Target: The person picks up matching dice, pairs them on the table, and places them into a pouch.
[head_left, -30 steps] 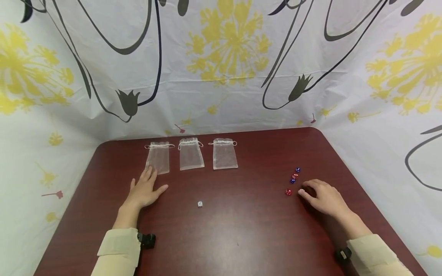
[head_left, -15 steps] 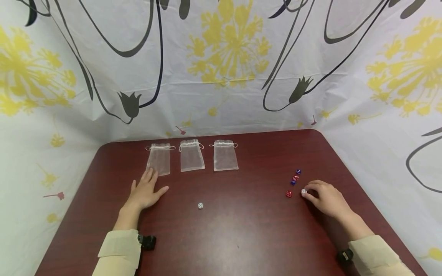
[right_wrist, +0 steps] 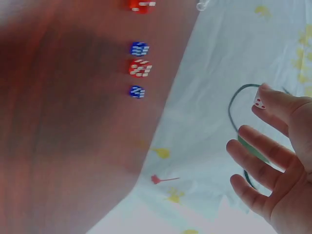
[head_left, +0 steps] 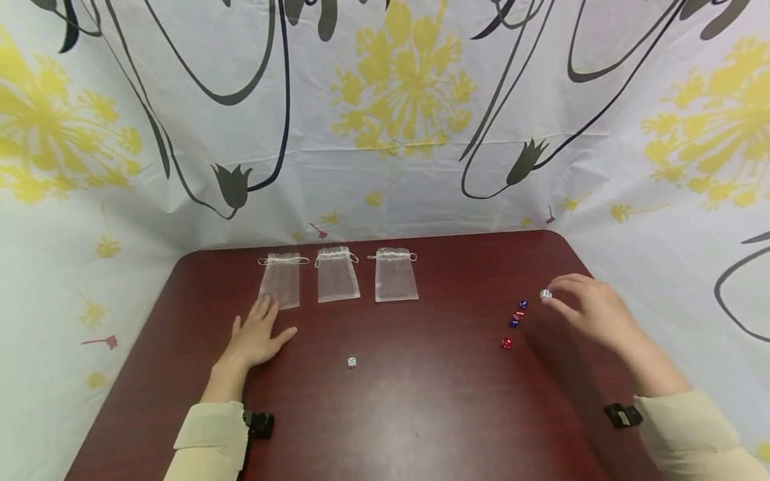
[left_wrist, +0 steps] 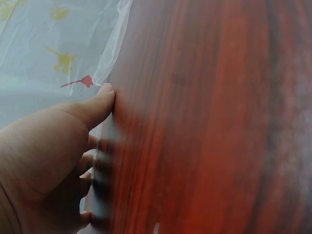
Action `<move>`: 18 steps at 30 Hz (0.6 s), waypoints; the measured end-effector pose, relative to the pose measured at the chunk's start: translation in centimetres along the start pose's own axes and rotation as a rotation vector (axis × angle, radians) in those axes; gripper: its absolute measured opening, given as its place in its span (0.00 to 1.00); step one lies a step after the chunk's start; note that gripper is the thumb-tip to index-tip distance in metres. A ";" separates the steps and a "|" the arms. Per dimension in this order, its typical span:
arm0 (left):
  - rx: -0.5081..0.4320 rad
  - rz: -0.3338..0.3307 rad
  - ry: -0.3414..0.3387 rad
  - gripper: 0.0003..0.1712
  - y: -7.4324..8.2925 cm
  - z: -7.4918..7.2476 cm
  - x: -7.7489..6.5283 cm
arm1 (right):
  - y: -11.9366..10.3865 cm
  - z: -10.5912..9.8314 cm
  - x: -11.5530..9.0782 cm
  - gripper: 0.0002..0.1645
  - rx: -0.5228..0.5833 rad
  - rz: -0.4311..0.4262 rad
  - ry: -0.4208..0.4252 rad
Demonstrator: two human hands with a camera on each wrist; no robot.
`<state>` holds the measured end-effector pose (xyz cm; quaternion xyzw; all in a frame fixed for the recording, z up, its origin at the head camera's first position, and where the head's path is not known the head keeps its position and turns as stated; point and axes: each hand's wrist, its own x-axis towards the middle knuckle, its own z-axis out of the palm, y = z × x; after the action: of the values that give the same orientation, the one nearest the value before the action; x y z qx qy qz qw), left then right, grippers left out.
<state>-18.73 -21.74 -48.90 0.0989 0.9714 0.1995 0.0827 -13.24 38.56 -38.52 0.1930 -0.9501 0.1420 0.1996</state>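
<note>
My right hand [head_left: 592, 310] pinches a white die [head_left: 545, 294] between thumb and forefinger, raised over the right side of the table. In the right wrist view, red dots show on the pinched white die [right_wrist: 259, 101], and the other fingers are spread loosely. Below and left of that hand lie two blue dice [head_left: 523, 304] and two red dice [head_left: 507, 343] in a loose line. My left hand [head_left: 252, 337] rests flat with fingers spread, its fingertips at the lower edge of the left sheer drawstring pouch [head_left: 281, 280]. Its thumb [left_wrist: 100, 105] shows in the left wrist view.
Two more sheer drawstring pouches, the middle one [head_left: 337, 275] and the right one [head_left: 396, 275], lie along the back of the dark red table [head_left: 421, 401]. Another white die [head_left: 351, 362] sits near the middle. A patterned white cloth [head_left: 385, 180] hangs behind and beside the table.
My right hand has picked up the white die beside the red and blue dice and lifted it up and to the right. The left hand stays in place; the head view has shifted slightly.
</note>
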 end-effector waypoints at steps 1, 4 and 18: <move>-0.001 -0.001 0.001 0.49 0.0 0.0 -0.1 | -0.2 -0.2 0.2 0.14 0.003 0.000 -0.002; -0.004 -0.003 0.000 0.49 0.1 -0.1 -0.2 | -0.9 -0.4 0.8 0.15 -0.001 -0.009 -0.022; -0.008 -0.008 0.000 0.49 0.1 0.0 -0.3 | -4.9 2.9 2.9 0.14 0.035 -0.031 -0.095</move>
<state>-18.46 -21.70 -48.83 0.0945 0.9710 0.2030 0.0837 -14.57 32.35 -38.92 0.2178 -0.9528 0.1462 0.1531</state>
